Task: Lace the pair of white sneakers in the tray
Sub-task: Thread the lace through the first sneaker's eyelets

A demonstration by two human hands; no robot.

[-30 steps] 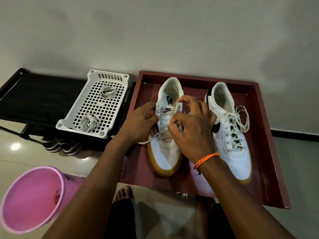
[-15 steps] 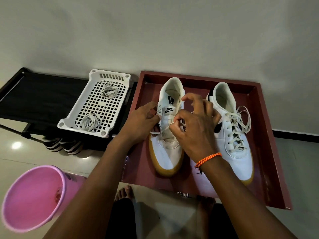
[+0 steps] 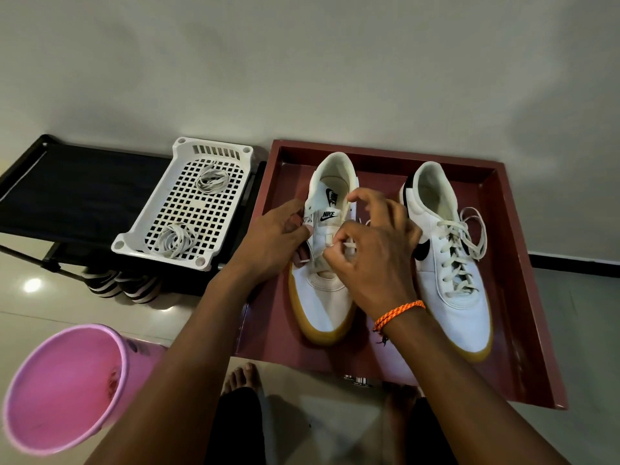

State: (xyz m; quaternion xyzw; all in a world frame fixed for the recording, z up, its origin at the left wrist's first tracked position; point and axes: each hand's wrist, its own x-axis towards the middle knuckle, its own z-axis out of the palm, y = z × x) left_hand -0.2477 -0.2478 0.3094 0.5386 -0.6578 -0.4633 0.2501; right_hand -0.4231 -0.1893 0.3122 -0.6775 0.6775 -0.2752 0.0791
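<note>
Two white sneakers with tan soles stand side by side in a dark red tray. The right sneaker is fully laced, its lace ends loose to the right. Both hands work at the eyelets of the left sneaker. My left hand pinches the shoe's left eyelet flap beside the tongue. My right hand, with an orange thread on its wrist, pinches a white lace over the tongue. Most of that lace is hidden under my fingers.
A white perforated basket with two coiled spare laces sits on a black rack left of the tray. A pink bucket stands at lower left. Sandals lie under the rack. My bare feet are below the tray's front edge.
My right hand has crept slightly toward the shoe's heel, pulling the lace up. The loose lace end that trailed left of the shoe is shorter now. My left hand keeps its pinch.
</note>
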